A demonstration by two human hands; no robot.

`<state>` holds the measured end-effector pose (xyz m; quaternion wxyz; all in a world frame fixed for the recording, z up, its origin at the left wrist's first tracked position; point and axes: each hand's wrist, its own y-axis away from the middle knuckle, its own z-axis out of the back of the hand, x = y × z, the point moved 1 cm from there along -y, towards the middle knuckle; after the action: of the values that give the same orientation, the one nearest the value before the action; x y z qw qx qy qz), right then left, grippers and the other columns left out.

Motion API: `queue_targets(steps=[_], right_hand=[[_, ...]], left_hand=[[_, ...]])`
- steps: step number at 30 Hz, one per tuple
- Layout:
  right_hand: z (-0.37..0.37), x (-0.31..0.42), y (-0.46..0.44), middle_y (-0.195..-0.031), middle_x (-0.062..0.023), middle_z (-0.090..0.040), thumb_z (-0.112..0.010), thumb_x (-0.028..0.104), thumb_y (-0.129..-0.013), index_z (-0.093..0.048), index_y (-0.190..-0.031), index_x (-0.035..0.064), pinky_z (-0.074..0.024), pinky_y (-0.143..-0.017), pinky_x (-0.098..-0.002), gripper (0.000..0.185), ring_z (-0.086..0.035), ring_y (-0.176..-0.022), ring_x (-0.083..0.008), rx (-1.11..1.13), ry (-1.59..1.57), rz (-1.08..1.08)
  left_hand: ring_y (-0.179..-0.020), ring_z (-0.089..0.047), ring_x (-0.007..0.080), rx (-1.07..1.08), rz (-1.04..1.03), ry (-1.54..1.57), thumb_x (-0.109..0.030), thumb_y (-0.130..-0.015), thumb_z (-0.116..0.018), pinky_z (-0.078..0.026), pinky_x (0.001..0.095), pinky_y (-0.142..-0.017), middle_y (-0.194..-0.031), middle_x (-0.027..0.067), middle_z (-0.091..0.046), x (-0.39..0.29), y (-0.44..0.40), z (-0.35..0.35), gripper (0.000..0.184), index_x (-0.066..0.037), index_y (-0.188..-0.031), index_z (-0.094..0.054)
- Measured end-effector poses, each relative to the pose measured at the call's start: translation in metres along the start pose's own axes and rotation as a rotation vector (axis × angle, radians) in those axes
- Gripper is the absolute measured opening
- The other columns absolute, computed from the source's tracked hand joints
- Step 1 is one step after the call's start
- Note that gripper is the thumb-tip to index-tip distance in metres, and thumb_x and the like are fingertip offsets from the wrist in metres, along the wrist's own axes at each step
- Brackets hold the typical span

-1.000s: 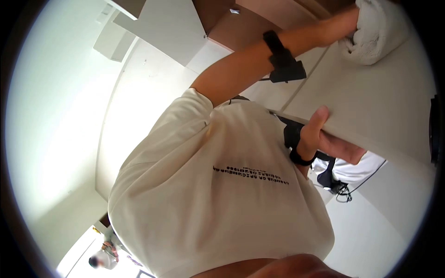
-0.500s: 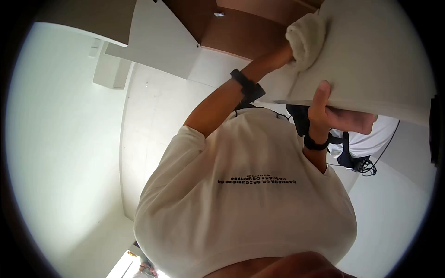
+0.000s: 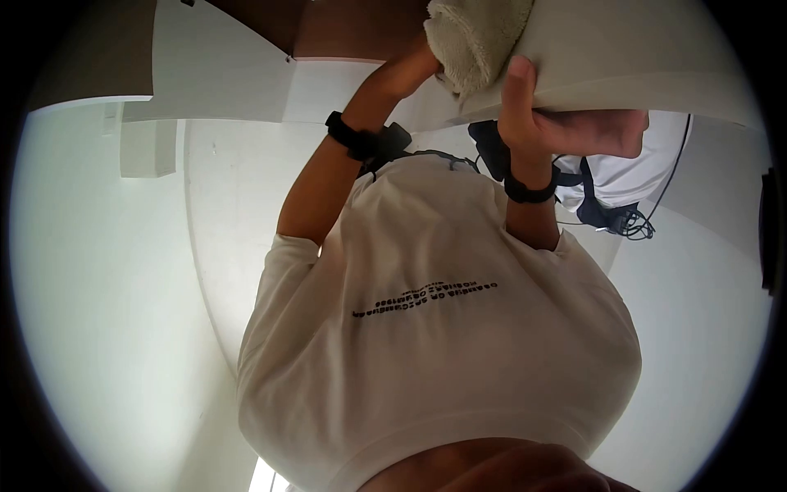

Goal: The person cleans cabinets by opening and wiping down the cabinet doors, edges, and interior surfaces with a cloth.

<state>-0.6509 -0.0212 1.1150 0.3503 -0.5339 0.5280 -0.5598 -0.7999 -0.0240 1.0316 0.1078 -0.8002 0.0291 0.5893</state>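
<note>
A cream terry towel (image 3: 475, 41) lies bunched against a pale panel (image 3: 648, 66) at the top of the view. My left hand (image 3: 420, 66) is closed on this towel, its fingers mostly hidden in the folds. To the right of it, my right hand (image 3: 566, 127) grips the panel's lower edge. Its thumb rests on the panel face and the other fingers run along under the edge, their tips partly out of sight. I wear a dark band on each wrist.
An opened cabinet with a brown interior (image 3: 352, 29) and a white door (image 3: 221, 74) fills the upper left. A pale box-shaped fitting (image 3: 147, 149) juts from the wall. White fabric (image 3: 627, 168) with black straps and a coiled cable (image 3: 635, 223) is behind my right arm.
My view has shifted, so the hands, towel and panel sit higher and further left. The left hand with the towel is closer to the right hand, which keeps its grip on the panel edge.
</note>
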Motion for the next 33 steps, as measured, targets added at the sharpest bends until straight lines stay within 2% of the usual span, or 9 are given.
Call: queue_targets(steps=[11, 15, 17, 18, 24, 26, 30, 32, 33], right_hand=[[0.036, 0.013, 0.014, -0.137, -0.0268, -0.033, -0.078, 0.023, -0.074, -0.018, -0.135, 0.0009, -0.0345, -0.105, -0.0440, 0.088, -0.042, -0.124, -0.0302, 0.127, 0.321, 0.010], [0.040, 0.018, 0.014, -0.139, -0.0263, -0.033, -0.076, 0.027, -0.077, -0.018, -0.135, 0.0024, -0.0328, -0.106, -0.0475, 0.086, -0.041, -0.125, -0.0285, 0.130, 0.401, -0.177], [0.033, 0.002, 0.012, -0.126, -0.0187, -0.038, -0.082, 0.025, -0.068, -0.024, -0.130, 0.0012, -0.0455, -0.093, -0.0418, 0.088, -0.051, -0.109, -0.0278, -0.020, 0.278, -0.060], [0.031, -0.007, 0.011, -0.119, -0.0148, -0.041, -0.085, 0.023, -0.064, -0.027, -0.127, 0.0006, -0.0518, -0.086, -0.0389, 0.089, -0.056, -0.101, -0.0274, -0.094, 0.218, -0.003], [0.033, -0.024, 0.001, -0.113, -0.0130, -0.047, -0.082, 0.031, -0.068, -0.036, -0.124, -0.0010, -0.0494, -0.086, -0.0389, 0.080, -0.056, -0.098, -0.0267, -0.120, 0.033, 0.155], [0.053, -0.016, -0.001, -0.110, -0.0132, -0.050, -0.080, 0.035, -0.072, -0.043, -0.120, -0.0018, -0.0465, -0.087, -0.0385, 0.071, -0.055, -0.100, -0.0277, 0.142, 0.053, -0.099], [0.123, -0.024, 0.019, -0.109, -0.0152, -0.053, -0.076, 0.028, -0.079, -0.049, -0.123, -0.0038, -0.0419, -0.085, -0.0372, 0.060, -0.052, -0.103, -0.0288, 0.295, 0.885, -0.290], [0.185, -0.038, 0.024, -0.115, -0.0176, -0.049, -0.076, 0.027, -0.078, -0.050, -0.124, -0.0020, -0.0430, -0.085, -0.0392, 0.061, -0.050, -0.105, -0.0309, 0.110, 1.161, -0.555], [0.237, -0.050, 0.033, -0.121, -0.0214, -0.046, -0.078, 0.031, -0.075, -0.049, -0.127, -0.0017, -0.0425, -0.091, -0.0447, 0.068, -0.045, -0.114, -0.0345, 0.161, 1.404, -0.508]], left_hand=[[-0.134, -0.044, 0.0235, 0.437, 0.043, -0.344, -0.023, -0.079, -0.081, -0.037, 0.0364, -0.110, -0.147, 0.0114, -0.044, 0.030, 0.033, 0.016, 0.087, -0.007, -0.149, -0.031], [-0.141, -0.034, 0.0276, 0.392, 0.181, -0.404, -0.029, -0.074, -0.085, -0.030, 0.0374, -0.115, -0.156, 0.0131, -0.031, 0.046, 0.039, 0.002, 0.114, -0.010, -0.155, -0.008], [-0.146, -0.025, 0.0287, 0.417, 0.200, -0.476, -0.031, -0.068, -0.089, -0.025, 0.0377, -0.118, -0.161, 0.0129, -0.016, 0.033, 0.043, -0.004, 0.133, -0.013, -0.155, 0.010], [-0.146, -0.024, 0.0290, 0.422, 0.165, -0.466, -0.031, -0.066, -0.089, -0.025, 0.0381, -0.119, -0.161, 0.0132, -0.015, 0.021, 0.040, -0.010, 0.134, -0.013, -0.155, 0.009], [-0.142, -0.031, 0.0361, 0.290, -0.238, -0.478, -0.023, -0.062, -0.091, -0.032, 0.0434, -0.115, -0.158, 0.0190, -0.021, -0.034, 0.022, -0.043, 0.129, -0.015, -0.156, -0.003], [-0.145, -0.024, 0.0348, 0.231, -0.330, -0.563, -0.025, -0.061, -0.092, -0.028, 0.0431, -0.117, -0.160, 0.0181, -0.014, -0.028, 0.018, -0.045, 0.132, -0.011, -0.156, -0.002], [-0.146, -0.021, 0.0366, 0.090, -0.479, -0.634, -0.029, -0.058, -0.094, -0.028, 0.0445, -0.116, -0.160, 0.0217, -0.010, -0.038, 0.019, -0.037, 0.132, -0.010, -0.156, -0.006], [-0.143, -0.025, 0.0426, -0.017, -0.983, -0.852, -0.025, -0.072, -0.079, -0.029, 0.0468, -0.115, -0.154, 0.0302, -0.019, -0.005, -0.013, -0.026, 0.103, 0.000, -0.151, -0.018], [-0.143, -0.025, 0.0446, -0.009, -1.007, -0.853, -0.026, -0.075, -0.076, -0.029, 0.0473, -0.114, -0.154, 0.0326, -0.018, -0.008, -0.013, -0.025, 0.098, 0.003, -0.150, -0.019]])
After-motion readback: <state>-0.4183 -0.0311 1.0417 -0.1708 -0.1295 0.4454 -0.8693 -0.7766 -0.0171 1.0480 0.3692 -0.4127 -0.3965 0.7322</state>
